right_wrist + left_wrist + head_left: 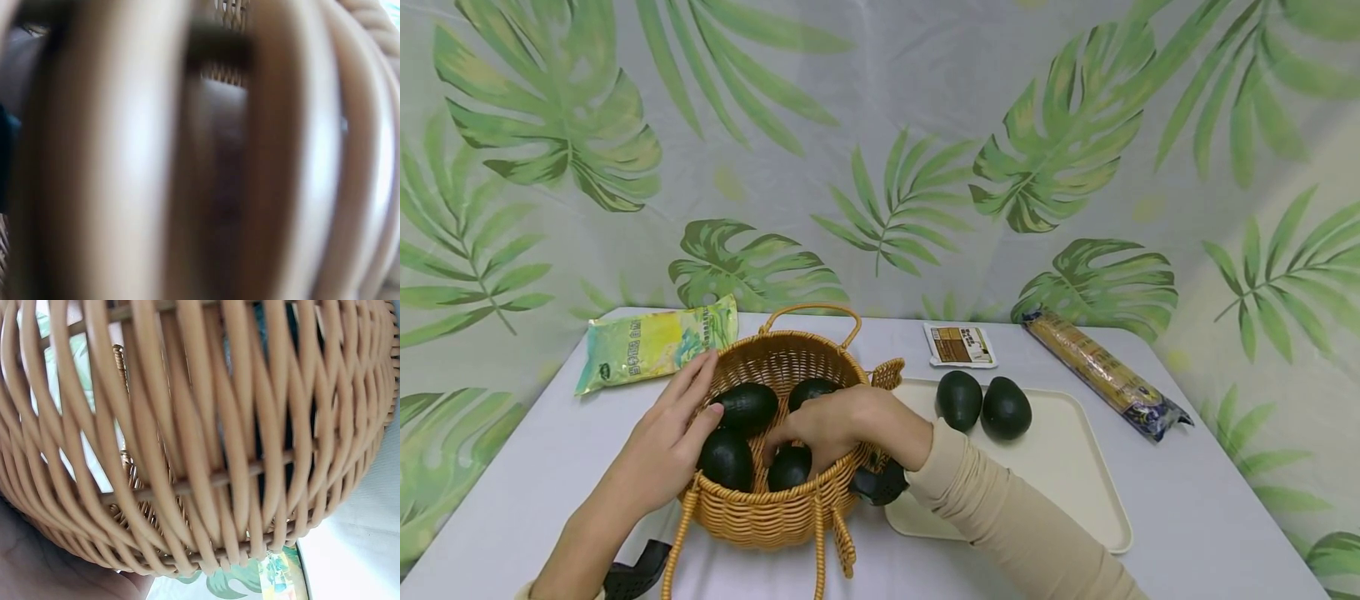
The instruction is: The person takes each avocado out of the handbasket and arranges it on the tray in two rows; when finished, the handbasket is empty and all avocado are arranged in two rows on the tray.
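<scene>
A woven wicker basket (775, 512) stands at the table's middle and holds several dark green avocados. My left hand (670, 442) rests on the basket's left rim, fingers fairly straight along the outside and thumb beside an avocado (745, 407). My right hand (835, 425) reaches in from the right, its fingers curled over the top of the front avocado (788, 468). The left wrist view shows the basket wall (206, 437) close up, with my palm (37, 569) at the bottom left. Only blurred wicker (125, 156) shows in the right wrist view.
A cream tray (1075, 475) to the right of the basket carries two avocados (958, 400) (1006, 408). Behind lie a green-yellow bag (655, 342), a small brown packet (958, 346) and a long wrapped pack (1105, 375). A leaf-print cloth backs the table.
</scene>
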Demonstrator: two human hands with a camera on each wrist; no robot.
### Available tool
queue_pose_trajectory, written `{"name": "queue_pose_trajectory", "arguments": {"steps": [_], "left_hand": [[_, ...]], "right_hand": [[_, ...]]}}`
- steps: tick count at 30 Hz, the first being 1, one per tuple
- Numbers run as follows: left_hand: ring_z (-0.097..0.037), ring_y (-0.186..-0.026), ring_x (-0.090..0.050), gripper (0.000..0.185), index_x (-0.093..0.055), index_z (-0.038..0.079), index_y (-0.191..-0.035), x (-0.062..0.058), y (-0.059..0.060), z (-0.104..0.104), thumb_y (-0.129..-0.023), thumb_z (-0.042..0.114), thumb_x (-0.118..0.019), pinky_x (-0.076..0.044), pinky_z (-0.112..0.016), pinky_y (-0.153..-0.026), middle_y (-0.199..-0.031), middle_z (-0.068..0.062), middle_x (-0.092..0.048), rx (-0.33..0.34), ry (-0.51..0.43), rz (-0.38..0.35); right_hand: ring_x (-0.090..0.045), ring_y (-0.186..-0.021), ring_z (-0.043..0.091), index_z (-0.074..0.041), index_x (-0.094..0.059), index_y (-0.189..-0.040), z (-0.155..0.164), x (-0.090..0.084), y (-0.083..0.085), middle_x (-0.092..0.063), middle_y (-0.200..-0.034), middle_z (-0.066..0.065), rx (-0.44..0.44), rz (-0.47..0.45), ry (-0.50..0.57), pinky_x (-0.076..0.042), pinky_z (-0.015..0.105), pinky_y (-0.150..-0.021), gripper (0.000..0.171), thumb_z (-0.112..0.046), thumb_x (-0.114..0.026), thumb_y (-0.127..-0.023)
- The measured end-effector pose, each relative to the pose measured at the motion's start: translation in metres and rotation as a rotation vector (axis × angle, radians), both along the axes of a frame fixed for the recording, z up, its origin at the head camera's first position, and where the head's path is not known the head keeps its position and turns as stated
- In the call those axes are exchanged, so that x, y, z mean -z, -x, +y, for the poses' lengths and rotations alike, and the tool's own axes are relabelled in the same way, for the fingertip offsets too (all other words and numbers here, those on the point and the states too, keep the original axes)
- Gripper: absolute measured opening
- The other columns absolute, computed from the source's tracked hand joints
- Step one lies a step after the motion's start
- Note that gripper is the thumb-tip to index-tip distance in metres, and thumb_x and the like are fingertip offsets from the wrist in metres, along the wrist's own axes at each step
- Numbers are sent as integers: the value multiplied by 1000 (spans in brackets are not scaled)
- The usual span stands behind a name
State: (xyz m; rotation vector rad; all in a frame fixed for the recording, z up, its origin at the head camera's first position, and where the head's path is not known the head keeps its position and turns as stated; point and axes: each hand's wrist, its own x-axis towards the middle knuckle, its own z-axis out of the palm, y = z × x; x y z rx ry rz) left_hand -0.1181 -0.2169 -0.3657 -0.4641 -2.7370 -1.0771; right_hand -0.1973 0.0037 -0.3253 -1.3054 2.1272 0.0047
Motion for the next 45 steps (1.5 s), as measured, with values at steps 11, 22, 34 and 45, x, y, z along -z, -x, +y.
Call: {"name": "queue_pose_trajectory", "arguments": {"steps": [11,22,34,45], "left_hand": [[-46,-155,-19,63,-17,10,-166,0,-1,0,-111,24,-44,-27,-74,-112,-172,-15,-17,-2,-3,-4],[-45,-156,-18,63,-17,9,-166,1,0,-1,-111,23,-44,-27,-73,-113,-171,-15,-17,2,-1,2],[-45,-155,-19,63,-18,6,-165,0,0,0,-111,23,-44,-26,-73,-113,-171,-16,-18,4,0,3],[-45,-155,-20,63,-17,9,-166,-1,1,1,-111,23,-44,-28,-74,-112,-171,-16,-18,1,-2,0]], "right_hand": [[-57,-129,8,-25,-57,-147,-5,2,-1,-60,-144,-8,28,-53,7,-46,20,-103,65,-27,-84,-88],[-52,-132,3,-29,-50,-155,-4,3,2,-55,-150,-10,-34,-154,-13,-40,17,-107,73,-31,-82,-89],[-53,-128,5,-28,-53,-152,-5,4,1,-59,-145,-8,-4,-123,-34,-42,19,-105,75,-31,-86,-85],[-48,-136,4,-29,-43,-159,-5,4,0,-51,-153,-8,6,-116,-62,-40,20,-109,83,-34,-84,-87]]}}
